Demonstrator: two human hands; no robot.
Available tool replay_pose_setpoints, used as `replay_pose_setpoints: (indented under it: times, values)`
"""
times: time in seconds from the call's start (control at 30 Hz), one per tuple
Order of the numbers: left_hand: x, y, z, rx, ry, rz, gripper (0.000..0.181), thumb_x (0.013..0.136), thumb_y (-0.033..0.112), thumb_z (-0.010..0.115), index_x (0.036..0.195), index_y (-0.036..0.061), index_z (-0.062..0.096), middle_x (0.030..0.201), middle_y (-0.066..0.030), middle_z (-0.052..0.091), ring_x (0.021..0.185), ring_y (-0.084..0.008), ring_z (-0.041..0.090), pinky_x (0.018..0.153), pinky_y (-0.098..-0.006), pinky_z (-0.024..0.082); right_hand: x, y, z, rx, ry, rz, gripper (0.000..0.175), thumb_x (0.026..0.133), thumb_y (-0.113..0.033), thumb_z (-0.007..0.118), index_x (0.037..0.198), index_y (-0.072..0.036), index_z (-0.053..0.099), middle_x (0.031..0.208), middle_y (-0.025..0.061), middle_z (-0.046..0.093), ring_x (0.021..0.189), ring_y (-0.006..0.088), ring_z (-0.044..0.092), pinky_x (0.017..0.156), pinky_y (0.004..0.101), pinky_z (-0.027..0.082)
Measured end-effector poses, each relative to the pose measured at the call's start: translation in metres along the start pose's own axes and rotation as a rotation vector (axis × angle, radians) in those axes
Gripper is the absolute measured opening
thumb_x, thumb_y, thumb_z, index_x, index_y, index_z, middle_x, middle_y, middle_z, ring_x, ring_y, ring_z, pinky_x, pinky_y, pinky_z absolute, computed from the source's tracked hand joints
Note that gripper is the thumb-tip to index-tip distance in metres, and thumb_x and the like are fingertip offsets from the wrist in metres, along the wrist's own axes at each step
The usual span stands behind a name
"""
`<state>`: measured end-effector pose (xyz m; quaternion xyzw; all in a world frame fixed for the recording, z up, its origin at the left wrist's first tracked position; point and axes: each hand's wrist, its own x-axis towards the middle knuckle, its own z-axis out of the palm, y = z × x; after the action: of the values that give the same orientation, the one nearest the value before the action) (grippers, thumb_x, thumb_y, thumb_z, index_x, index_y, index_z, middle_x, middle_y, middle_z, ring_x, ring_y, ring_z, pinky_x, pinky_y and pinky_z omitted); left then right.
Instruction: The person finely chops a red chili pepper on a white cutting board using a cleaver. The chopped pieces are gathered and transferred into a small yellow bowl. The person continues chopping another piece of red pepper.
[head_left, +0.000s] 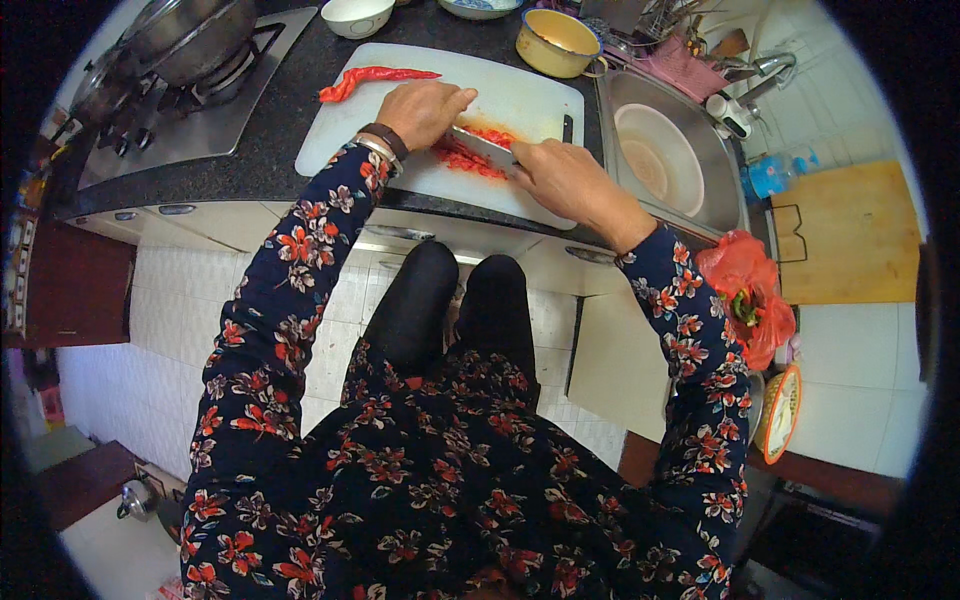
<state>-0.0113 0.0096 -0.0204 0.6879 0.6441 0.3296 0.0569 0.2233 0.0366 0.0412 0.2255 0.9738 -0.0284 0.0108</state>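
My right hand (562, 176) grips a kitchen knife (484, 148) at its handle end, on the right half of a white plastic cutting board (517, 94). The blade slants across a heap of finely chopped red pepper (471, 163), with bits on both sides of it. Close to the blade's far end is my left hand (421, 112), its back up. Its fingers are mostly hidden, so I cannot tell whether they press on the blade or the pepper. Behind that hand, a long wrinkled red pepper (382, 75) lies uncut near the board's back left corner.
A gas hob (255, 82) bearing a steel pot (191, 45) stands at left. Behind the board are a white bowl (358, 16) and a yellow enamel mug (559, 45). To the right, a sink (720, 195) holds a pale basin (694, 169); nearer lies a red plastic bag (739, 262).
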Motion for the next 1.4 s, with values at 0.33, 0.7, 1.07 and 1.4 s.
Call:
replay_pose_setpoints:
  times: [0.33,0.7,1.07,1.4]
  values:
    - [0.005,-0.011,0.006,-0.074,-0.038,0.002,0.060,0.100,0.053,0.036,0.089,0.0060,0.073,0.082,-0.0167,0.069,0.082,-0.0364,0.064,0.075,-0.0479,0.048,0.001,-0.010,-0.003,-0.008,-0.067,0.111,0.020,0.090,-0.018,0.055,0.093,-0.001,0.065,0.083,0.0234,0.069,0.080,0.0403,0.069,0.073,0.0497,0.055]
    - [0.009,0.017,-0.006,0.147,-0.050,0.043,0.055,0.101,0.048,0.039,0.082,0.0074,0.071,0.074,-0.0164,0.068,0.075,-0.0367,0.065,0.069,-0.0493,0.050,-0.013,0.001,0.021,0.032,0.102,0.106,0.020,0.093,-0.020,0.055,0.091,-0.001,0.061,0.075,0.0219,0.067,0.073,0.0400,0.067,0.067,0.0511,0.053]
    - [0.054,0.016,0.003,0.208,-0.116,0.104,0.056,0.100,0.051,0.040,0.086,0.0077,0.072,0.079,-0.0160,0.069,0.078,-0.0370,0.066,0.074,-0.0502,0.051,-0.012,-0.001,0.015,0.177,0.109,0.259,0.024,0.095,-0.023,0.052,0.092,0.000,0.060,0.077,0.0239,0.066,0.076,0.0418,0.067,0.070,0.0522,0.052]
    - [0.046,-0.007,0.005,0.009,-0.178,0.050,0.061,0.099,0.055,0.036,0.089,0.0071,0.074,0.085,-0.0166,0.071,0.084,-0.0362,0.066,0.079,-0.0471,0.050,0.001,-0.006,0.007,0.092,0.010,0.192,0.025,0.093,-0.021,0.052,0.094,0.001,0.065,0.088,0.0253,0.068,0.085,0.0420,0.068,0.076,0.0528,0.053]
